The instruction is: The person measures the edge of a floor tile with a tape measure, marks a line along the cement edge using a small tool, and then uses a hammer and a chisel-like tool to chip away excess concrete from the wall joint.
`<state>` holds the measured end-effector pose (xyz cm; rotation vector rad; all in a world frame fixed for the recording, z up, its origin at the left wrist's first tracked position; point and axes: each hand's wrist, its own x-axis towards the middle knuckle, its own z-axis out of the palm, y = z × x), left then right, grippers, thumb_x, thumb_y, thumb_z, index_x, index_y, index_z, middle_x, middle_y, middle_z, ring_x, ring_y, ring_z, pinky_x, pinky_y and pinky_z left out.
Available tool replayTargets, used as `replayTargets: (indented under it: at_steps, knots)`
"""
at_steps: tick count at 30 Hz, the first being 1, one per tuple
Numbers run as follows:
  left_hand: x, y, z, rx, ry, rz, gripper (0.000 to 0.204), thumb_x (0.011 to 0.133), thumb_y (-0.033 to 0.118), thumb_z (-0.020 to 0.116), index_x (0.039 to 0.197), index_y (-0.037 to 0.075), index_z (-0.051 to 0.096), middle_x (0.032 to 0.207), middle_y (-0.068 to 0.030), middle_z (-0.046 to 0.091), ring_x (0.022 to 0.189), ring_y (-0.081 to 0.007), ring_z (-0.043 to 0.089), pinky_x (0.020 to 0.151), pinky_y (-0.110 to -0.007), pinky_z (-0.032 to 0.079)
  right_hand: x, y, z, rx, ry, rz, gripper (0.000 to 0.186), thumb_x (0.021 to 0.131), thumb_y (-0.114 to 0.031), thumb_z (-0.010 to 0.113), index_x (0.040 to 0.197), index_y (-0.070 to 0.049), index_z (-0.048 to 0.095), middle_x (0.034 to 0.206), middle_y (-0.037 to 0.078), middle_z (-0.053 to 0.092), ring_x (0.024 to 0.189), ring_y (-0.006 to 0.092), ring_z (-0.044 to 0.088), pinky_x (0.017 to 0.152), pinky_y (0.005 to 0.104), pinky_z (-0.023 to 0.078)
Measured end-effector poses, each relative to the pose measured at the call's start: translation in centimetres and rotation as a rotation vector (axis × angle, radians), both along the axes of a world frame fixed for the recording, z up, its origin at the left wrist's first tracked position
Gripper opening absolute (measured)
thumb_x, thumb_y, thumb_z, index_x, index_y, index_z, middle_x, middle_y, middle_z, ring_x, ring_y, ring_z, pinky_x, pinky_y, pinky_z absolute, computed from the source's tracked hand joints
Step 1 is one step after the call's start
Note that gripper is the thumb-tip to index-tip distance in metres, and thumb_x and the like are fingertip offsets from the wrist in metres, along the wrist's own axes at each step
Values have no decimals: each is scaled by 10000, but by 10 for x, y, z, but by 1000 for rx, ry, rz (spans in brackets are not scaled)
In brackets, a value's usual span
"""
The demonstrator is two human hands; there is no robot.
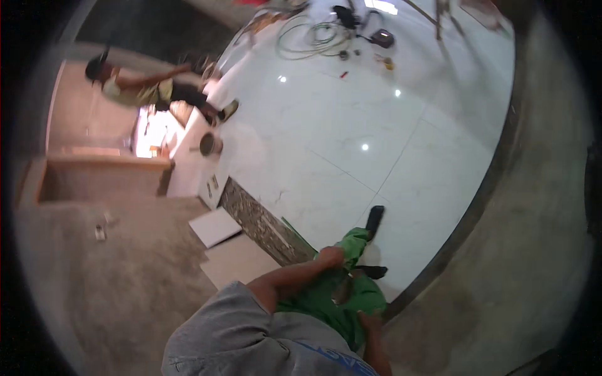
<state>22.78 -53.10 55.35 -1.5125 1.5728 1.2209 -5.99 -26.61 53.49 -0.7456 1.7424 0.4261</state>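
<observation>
My left hand (331,255) is closed on a fold of my green trousers (352,244) near a raised knee. My right hand (370,321) is lower at the right, with fingers curled on the trouser cloth at my side. Two dark shoes (376,219) are on the white glossy tiled floor (439,156). Left of my legs lie a white tile (213,224) and beige boards (235,266), beside a rough unfinished strip (257,222) of rubble along the tile edge.
A co-worker (144,91) is at the upper left near a bucket (210,144). A coiled hose (307,37), dark tools (381,37) and small items lie at the back. Bare concrete (113,263) borders the tiles on both sides; a low ledge (103,163) stands left.
</observation>
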Motion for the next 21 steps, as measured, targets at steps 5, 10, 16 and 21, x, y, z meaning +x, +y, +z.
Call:
replayTargets:
  at_steps: [5, 10, 16, 21]
  knots:
    - [73, -71, 137, 167, 136, 48, 368, 833, 393, 729, 972, 57, 782, 895, -120, 751, 842, -295, 741, 740, -426, 579, -41, -110, 80, -22, -102, 110, 802, 894, -584, 652, 1375, 51, 562, 1305, 281, 638, 1186, 431, 623, 973, 532, 480]
    - [96, -109, 285, 29, 1063, 654, 310, 978, 320, 643, 860, 43, 717, 828, -70, 704, 806, -149, 658, 738, -319, 515, -62, -225, 142, -92, 13, -263, 489, 949, -447, 617, 991, 31, 712, 830, 282, 689, 676, 378, 626, 657, 499, 469]
    - [107, -146, 479, 67, 2183, 453, 188, 838, 131, 741, 971, 6, 699, 937, -84, 728, 823, -183, 675, 720, -351, 516, -73, -370, 131, -332, -33, 252, 377, 916, -332, 645, 942, 35, 725, 825, 153, 702, 711, 320, 657, 679, 497, 525]
    - [113, -182, 515, -272, 2490, 111, 624, 936, 524, 716, 1275, 2, 668, 1311, -194, 641, 1156, -341, 615, 977, -456, 464, -40, -496, 65, -531, -188, 842, 336, 904, -305, 616, 864, 3, 744, 800, 182, 711, 742, 335, 686, 698, 501, 529]
